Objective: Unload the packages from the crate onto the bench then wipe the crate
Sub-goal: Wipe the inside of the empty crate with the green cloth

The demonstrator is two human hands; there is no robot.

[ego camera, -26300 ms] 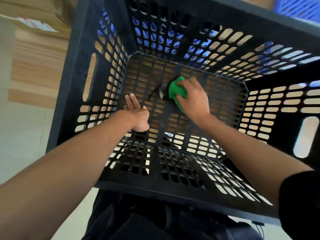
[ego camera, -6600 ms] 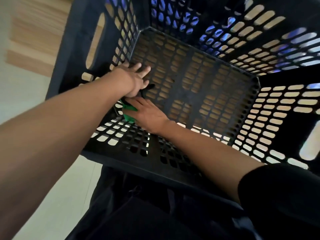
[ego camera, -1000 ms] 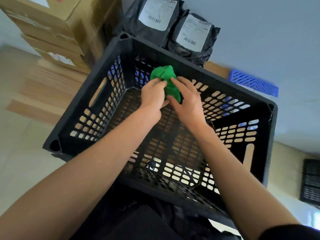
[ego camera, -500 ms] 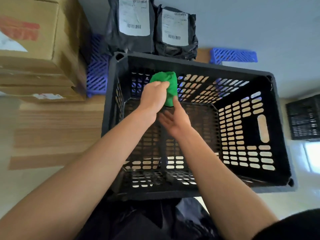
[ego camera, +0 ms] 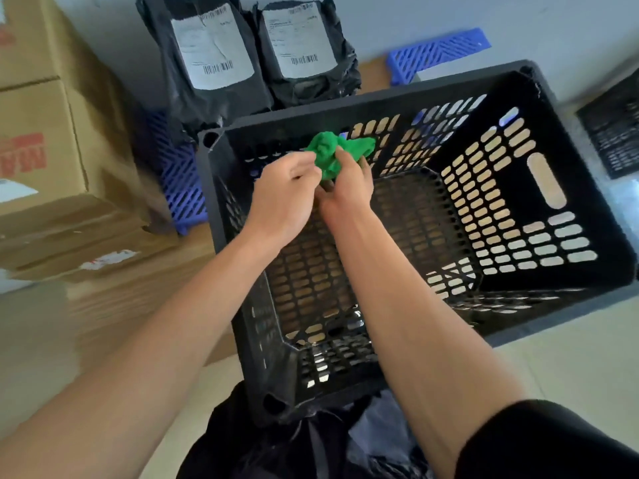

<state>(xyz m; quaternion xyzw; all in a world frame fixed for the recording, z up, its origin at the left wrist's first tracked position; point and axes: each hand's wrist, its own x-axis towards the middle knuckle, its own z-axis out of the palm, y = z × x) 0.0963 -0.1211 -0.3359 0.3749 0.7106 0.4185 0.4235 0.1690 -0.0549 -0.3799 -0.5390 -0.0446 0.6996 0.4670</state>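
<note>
The black slotted crate [ego camera: 539, 188] stands before me with nothing lying inside it. Above its far-left part I hold a crumpled green cloth [ego camera: 332, 153] with both hands. My left hand [ego camera: 287, 195] pinches the cloth's left side with curled fingers. My right hand [ego camera: 349, 188] grips it from below and the right. Two black packages [ego camera: 211, 63] [ego camera: 304, 53] with white labels lean against the wall beyond the crate.
Stacked cardboard boxes [ego camera: 41, 140] stand at the left. A blue slotted crate [ego camera: 179, 178] shows behind the black crate at the left, and another blue piece [ego camera: 439, 53] at the far right. A dark crate [ego camera: 615, 126] is at the right edge.
Half a second ago my left hand alone gripped the cloth while my right was open below it. Now both hands hold the bunched cloth. The view has swung, so the crate looks turned.
</note>
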